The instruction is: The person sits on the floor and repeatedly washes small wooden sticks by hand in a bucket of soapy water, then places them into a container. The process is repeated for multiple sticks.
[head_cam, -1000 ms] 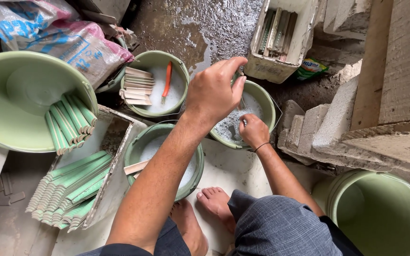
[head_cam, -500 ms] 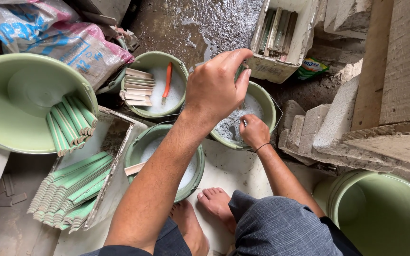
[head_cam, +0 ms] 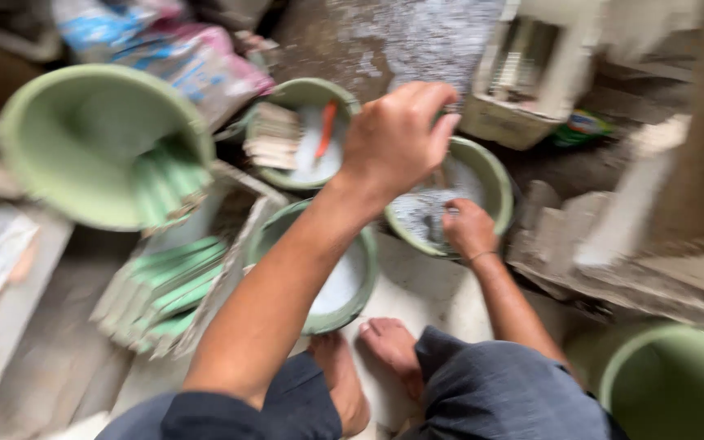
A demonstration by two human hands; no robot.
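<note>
Our left hand (head_cam: 401, 138) hovers curled above the green bowl (head_cam: 482, 175) on the floor, gripping nothing we can make out; our right hand (head_cam: 468, 230) is closed inside it, contents blurred. Around it crowd two more bowls (head_cam: 299, 98), a big green tub (head_cam: 59, 106) and stacked green sticks (head_cam: 165, 285).

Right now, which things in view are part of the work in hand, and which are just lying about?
In hand:
- left hand, raised above the bowls, fingers pinched together
- right hand, at the rim of the grey-filled bowl

Lying about:
- bowl with an orange stick
- near bowl of white liquid
- big green tub
- stacked green strips
- plastic bags
</note>
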